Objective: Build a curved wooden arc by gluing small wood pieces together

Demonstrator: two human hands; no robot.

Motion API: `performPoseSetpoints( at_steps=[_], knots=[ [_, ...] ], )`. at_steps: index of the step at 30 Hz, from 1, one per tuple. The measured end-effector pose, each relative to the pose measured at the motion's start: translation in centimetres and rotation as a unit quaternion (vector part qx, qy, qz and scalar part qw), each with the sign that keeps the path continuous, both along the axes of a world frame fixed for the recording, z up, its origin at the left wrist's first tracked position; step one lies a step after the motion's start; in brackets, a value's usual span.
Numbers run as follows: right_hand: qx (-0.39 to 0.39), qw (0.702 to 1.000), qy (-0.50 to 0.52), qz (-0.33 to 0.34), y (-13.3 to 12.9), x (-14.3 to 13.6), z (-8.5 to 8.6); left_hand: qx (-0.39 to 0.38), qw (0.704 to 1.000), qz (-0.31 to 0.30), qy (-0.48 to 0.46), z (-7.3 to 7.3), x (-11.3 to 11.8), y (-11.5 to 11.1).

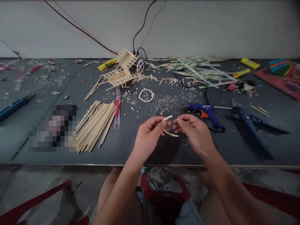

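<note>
I held both hands close together over the near part of the dark tabletop [131, 148], the fingertips facing each other with a narrow gap between. My left hand [148, 132] pinched a curved pale wooden strip [172, 134], one end showing above the thumb and the other curling out below the fingers. My right hand [194, 132] had its thumb and forefinger closed on a small pale wooden bit [178, 119], mostly hidden by the fingers.

Just beyond my hands, a pale wooden ring [147, 101] lay flat among scattered chips. Farther back stood a stick-built model [120, 76] with a spoked wheel [140, 66] at its side, and a yellow tube [107, 65] lay beside it. A sheaf of round wooden sticks [93, 129] was fanned out to my left. To my right lay a blue glue gun [208, 113] with an orange trigger, and near it a dark-blue-handled cutter [253, 132].
</note>
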State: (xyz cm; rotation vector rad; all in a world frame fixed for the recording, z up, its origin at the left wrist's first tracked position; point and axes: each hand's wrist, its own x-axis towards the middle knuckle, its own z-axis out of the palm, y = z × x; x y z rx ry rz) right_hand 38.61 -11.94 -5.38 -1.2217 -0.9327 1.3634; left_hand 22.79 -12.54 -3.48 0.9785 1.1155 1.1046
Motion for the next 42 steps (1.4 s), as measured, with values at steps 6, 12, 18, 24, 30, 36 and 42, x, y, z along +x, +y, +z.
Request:
performPoseSetpoints(
  at_steps=[6, 12, 18, 24, 30, 36, 42],
  knots=[
    [-0.01, 0.996, 0.083, 0.012, -0.21, 0.24, -0.22, -0.011, 1.0, -0.011, 0.006, 0.12, -0.29, -0.13],
    [0.008, 0.992, 0.121, 0.031, -0.25, 0.16, -0.22, -0.012, 0.998, -0.045, 0.03, 0.59, -0.24, -0.4],
    [-0.003, 0.992, 0.121, 0.038, -0.32, 0.08, -0.35, -0.013, 0.997, -0.056, 0.042, 0.86, -0.17, -0.45],
    [-0.001, 0.991, 0.123, 0.044, -0.48, 0.01, -0.35, -0.012, 0.997, -0.059, 0.05, 0.86, -0.1, -0.44],
    [0.006, 0.991, 0.122, 0.045, -0.5, 0.04, -0.36, -0.011, 0.996, -0.065, 0.055, 0.86, -0.14, -0.47],
    [0.005, 0.992, 0.12, 0.047, -0.51, -0.06, -0.4, -0.004, 0.995, -0.067, 0.069, 0.83, -0.2, -0.54],
    [0.002, 0.993, 0.106, 0.049, -0.48, 0.03, -0.46, 0.008, 0.992, -0.069, 0.101, 0.89, -0.35, -0.57]
  ],
)
